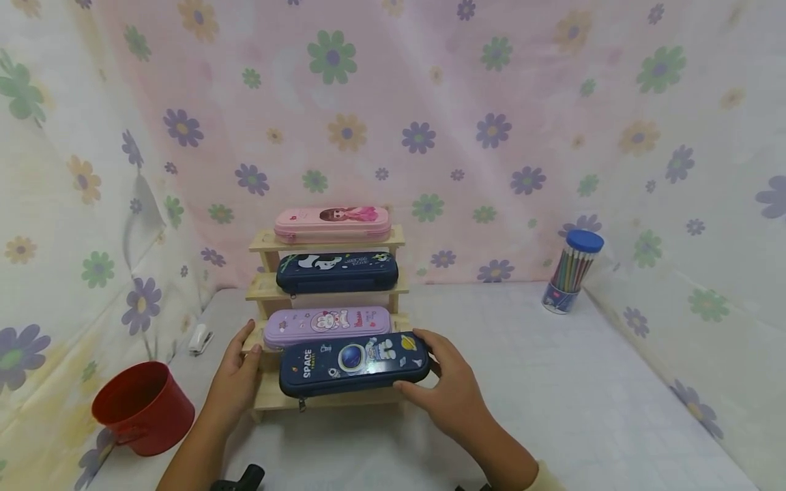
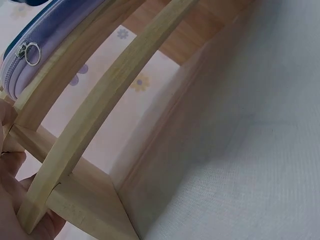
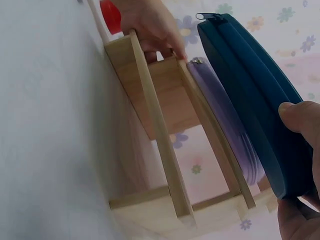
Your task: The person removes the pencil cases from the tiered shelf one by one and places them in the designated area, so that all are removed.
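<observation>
Right hand (image 1: 451,389) is gripping the space pencil case (image 1: 354,363) by its end, fingers curled; left hand (image 1: 236,378) is clasping the wooden rack (image 1: 268,399)

White-clothed table (image 1: 552,382) bears wooden rack (image 1: 265,240), red bucket (image 1: 144,407), pencil tub (image 1: 572,271).

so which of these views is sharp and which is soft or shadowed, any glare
Head view: even soft light, sharp, faint sheen on the space pencil case, edges bowed by the wide lens. Left wrist view: wooden rack very close and soft, shadow beneath it. Right wrist view: right hand blurred at the edge, table dim.
</observation>
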